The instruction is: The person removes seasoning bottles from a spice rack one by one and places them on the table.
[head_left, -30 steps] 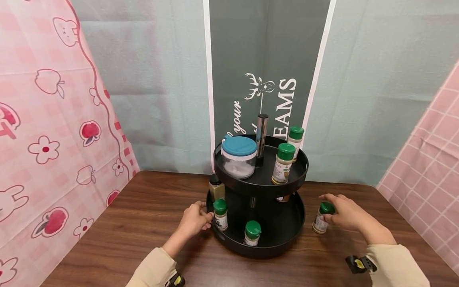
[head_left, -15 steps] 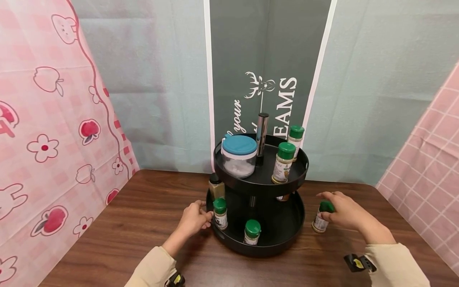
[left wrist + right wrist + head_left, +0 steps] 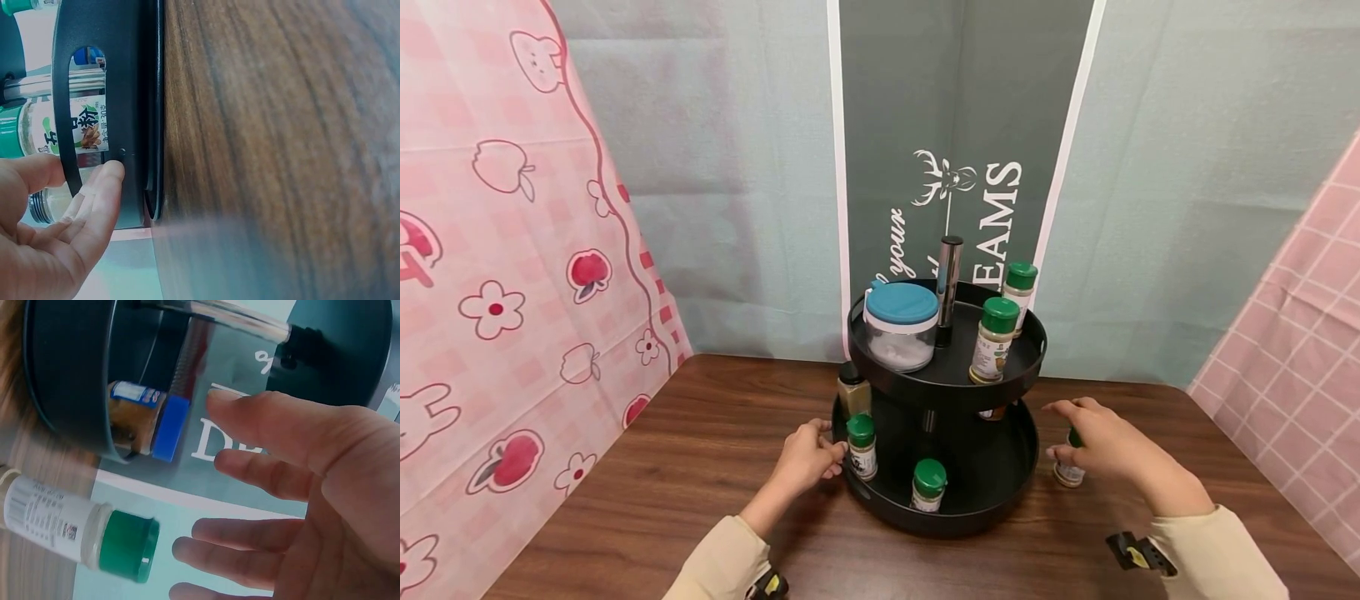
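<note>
"What's on the bench (image 3: 700, 467)?"

"A black two-tier rack (image 3: 951, 523), jars (image 3: 901, 342) above and below."

"And around it?"

"Left grip (image 3: 807, 457) holds its lower rim (image 3: 887, 509) — right grip (image 3: 1108, 447), fingers apart, partly hides a green-capped bottle (image 3: 1069, 477)."

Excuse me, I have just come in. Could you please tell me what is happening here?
A person's left hand grips the edge of the lower tray of a two-level rack. The right hand hovers, holding nothing, near a green-capped jar that stands on the table beside the rack. Other jars stand on both levels.
</note>
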Demonstrator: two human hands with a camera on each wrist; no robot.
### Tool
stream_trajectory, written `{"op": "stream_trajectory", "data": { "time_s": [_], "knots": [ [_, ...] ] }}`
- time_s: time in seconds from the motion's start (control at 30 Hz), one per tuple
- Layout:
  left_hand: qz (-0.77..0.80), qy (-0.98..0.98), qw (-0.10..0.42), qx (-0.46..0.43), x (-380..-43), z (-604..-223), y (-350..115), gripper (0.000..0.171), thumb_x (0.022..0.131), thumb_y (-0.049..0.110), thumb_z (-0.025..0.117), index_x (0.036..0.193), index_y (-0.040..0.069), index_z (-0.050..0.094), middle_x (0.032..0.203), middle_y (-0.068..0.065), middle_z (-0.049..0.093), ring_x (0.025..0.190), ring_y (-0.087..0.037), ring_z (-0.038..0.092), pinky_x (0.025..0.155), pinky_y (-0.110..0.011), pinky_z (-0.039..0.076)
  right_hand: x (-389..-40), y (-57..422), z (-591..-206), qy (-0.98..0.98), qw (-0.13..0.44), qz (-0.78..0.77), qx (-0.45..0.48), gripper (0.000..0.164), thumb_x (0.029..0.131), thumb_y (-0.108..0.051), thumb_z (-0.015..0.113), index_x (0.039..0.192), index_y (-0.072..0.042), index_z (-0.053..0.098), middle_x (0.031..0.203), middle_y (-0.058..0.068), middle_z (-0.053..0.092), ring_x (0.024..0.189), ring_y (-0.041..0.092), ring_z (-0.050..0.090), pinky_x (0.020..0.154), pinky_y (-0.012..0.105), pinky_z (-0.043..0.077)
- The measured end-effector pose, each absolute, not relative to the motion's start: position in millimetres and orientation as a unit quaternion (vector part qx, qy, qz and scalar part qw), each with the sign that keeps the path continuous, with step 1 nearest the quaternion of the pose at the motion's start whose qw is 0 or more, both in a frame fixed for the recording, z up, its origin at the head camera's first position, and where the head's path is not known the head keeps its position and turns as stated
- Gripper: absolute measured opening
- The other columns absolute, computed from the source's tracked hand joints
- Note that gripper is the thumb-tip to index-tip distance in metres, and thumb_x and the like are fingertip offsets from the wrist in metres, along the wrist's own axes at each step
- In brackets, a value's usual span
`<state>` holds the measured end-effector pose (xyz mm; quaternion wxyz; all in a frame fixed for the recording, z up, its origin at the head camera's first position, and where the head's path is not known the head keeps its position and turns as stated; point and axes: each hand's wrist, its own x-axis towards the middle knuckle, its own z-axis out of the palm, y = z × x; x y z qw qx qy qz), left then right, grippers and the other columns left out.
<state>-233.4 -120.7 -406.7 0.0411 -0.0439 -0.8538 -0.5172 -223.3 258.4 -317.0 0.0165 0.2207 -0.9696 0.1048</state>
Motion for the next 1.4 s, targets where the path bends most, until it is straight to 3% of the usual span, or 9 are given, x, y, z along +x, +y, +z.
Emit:
{"op": "stream_trajectory", "data": {
  "time_s": [0.3, 0.7, 1.13, 1.4],
  "knots": [
    [-0.508, -0.859, 0.045, -0.048, -234.0, -407.4, -120.4, 0.046, 0.078, 0.005, 0.063, 0.116, -0.014, 0.046, 0.062, -0.005, 0.061, 0.050, -0.019, 0.060, 0.047, -0.032, 0.053, -220.4, 243.8, -315.1, -0.962, -0.019, 0.136, 0.237, 0.058, 0.078, -0.028, 0.069, 0.121, 0.005, 0.049, 0.106, 0.025, 0.053, 0.093, 0.036, 0.054, 0.073, 0.051, 0.047],
    [-0.493, -0.868, 0.047, -0.049, -233.9, -405.0, -119.4, 0.045, 0.078, 0.005, 0.062, 0.115, -0.015, 0.047, 0.059, -0.004, 0.062, 0.050, -0.021, 0.060, 0.046, -0.029, 0.052, -216.8, 223.0, -315.1, -0.957, -0.031, 0.135, 0.253, 0.054, 0.076, -0.032, 0.070, 0.118, -0.003, 0.054, 0.101, 0.015, 0.055, 0.093, 0.033, 0.054, 0.075, 0.049, 0.046],
    [-0.489, -0.870, 0.047, -0.046, -232.1, -403.7, -118.9, 0.044, 0.078, 0.006, 0.062, 0.114, -0.014, 0.048, 0.059, -0.003, 0.061, 0.050, -0.021, 0.060, 0.046, -0.027, 0.050, -215.8, 207.4, -320.7, -0.947, -0.028, 0.139, 0.287, 0.050, 0.075, -0.026, 0.071, 0.116, -0.002, 0.056, 0.110, 0.023, 0.054, 0.098, 0.036, 0.053, 0.078, 0.051, 0.046],
    [-0.495, -0.867, 0.046, -0.045, -232.4, -403.4, -119.0, 0.043, 0.077, 0.004, 0.063, 0.114, -0.014, 0.048, 0.059, -0.004, 0.061, 0.049, -0.020, 0.059, 0.046, -0.029, 0.051, -212.9, 195.6, -319.4, -0.944, -0.034, 0.142, 0.296, 0.050, 0.075, -0.025, 0.071, 0.118, -0.005, 0.056, 0.113, 0.022, 0.054, 0.098, 0.034, 0.053, 0.077, 0.050, 0.047]
  ]
}}
